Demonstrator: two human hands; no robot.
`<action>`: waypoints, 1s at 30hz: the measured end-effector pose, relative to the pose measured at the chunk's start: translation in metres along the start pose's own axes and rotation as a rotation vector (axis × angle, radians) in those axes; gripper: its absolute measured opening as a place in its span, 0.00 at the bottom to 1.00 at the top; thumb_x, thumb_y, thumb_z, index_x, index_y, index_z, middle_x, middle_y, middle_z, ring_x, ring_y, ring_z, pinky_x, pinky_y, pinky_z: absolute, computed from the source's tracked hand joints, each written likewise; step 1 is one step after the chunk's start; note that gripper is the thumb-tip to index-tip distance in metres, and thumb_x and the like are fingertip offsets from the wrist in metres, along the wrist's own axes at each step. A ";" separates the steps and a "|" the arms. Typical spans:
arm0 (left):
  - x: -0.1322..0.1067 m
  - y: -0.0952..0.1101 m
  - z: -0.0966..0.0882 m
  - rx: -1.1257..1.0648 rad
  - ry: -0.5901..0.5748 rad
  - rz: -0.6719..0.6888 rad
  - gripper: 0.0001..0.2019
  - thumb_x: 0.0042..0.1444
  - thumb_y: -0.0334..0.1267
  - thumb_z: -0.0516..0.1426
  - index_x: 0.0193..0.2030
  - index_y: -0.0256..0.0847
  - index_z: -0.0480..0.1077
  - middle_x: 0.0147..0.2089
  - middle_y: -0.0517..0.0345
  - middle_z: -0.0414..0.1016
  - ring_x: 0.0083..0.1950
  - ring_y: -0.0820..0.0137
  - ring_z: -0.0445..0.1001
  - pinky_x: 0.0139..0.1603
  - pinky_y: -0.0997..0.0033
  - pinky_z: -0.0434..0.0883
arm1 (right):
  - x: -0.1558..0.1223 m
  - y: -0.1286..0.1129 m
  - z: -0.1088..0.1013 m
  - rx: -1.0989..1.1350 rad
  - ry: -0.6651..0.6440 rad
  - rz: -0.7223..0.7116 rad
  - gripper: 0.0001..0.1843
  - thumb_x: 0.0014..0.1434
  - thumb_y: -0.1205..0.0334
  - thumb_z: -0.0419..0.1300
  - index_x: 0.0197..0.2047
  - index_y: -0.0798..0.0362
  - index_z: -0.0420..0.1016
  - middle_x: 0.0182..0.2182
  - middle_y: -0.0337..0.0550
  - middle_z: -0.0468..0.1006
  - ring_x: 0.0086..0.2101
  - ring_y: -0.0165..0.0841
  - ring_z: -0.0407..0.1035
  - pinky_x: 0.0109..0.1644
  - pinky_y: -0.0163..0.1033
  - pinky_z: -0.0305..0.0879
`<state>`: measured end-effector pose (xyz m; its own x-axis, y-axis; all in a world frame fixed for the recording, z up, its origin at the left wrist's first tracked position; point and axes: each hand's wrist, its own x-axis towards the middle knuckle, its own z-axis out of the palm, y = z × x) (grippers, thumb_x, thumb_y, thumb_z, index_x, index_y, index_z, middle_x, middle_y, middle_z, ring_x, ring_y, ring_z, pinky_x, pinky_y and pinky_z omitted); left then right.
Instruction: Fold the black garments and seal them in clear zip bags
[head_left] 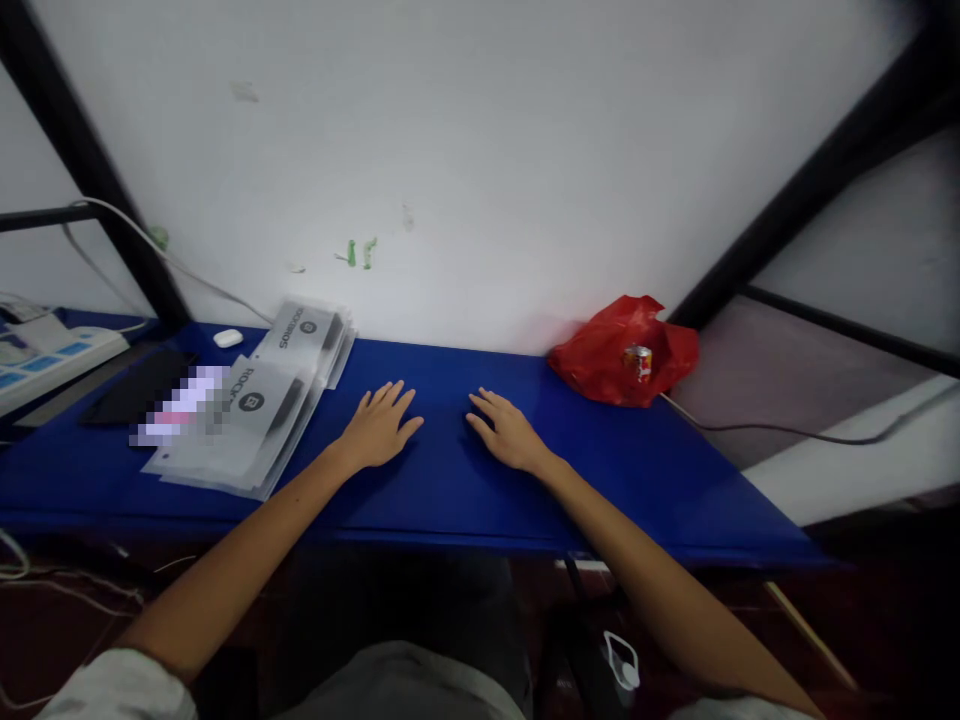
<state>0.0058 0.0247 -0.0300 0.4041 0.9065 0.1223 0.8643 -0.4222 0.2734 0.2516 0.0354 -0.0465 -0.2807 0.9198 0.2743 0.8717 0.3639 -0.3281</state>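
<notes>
My left hand (379, 428) lies palm down on the blue tabletop (442, 500), its fingers spread and nothing in them. To its right, a short gap away, my right hand (504, 428) also lies palm down with fingers apart and holds nothing. Close to the left hand, on its left, is a stack of translucent plastic bags (281, 400) with dark printed lettering. Beyond the right hand, toward the back right, sits a crumpled red plastic bag (600, 350); a small can (639, 362) shows in its opening.
A white earphone case (228, 338) lies behind a dark flat item (135, 390) at the left. Farther left is a white power strip (60, 362). A cable (780, 428) runs off past the red bag. Black metal posts (720, 270) frame the table against a white wall (480, 150).
</notes>
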 end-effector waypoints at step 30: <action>-0.046 -0.005 -0.020 0.123 0.438 0.023 0.20 0.64 0.40 0.47 0.60 0.36 0.63 0.64 0.45 0.63 0.65 0.58 0.60 0.64 0.53 0.58 | 0.037 -0.061 0.013 0.055 0.123 -0.226 0.15 0.61 0.59 0.54 0.49 0.52 0.74 0.57 0.53 0.69 0.57 0.43 0.62 0.59 0.55 0.61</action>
<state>-0.0229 -0.0151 -0.0177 0.2816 0.8023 0.5263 0.8964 -0.4156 0.1540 0.1827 0.0490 -0.0275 -0.4122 0.7906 0.4529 0.7682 0.5688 -0.2938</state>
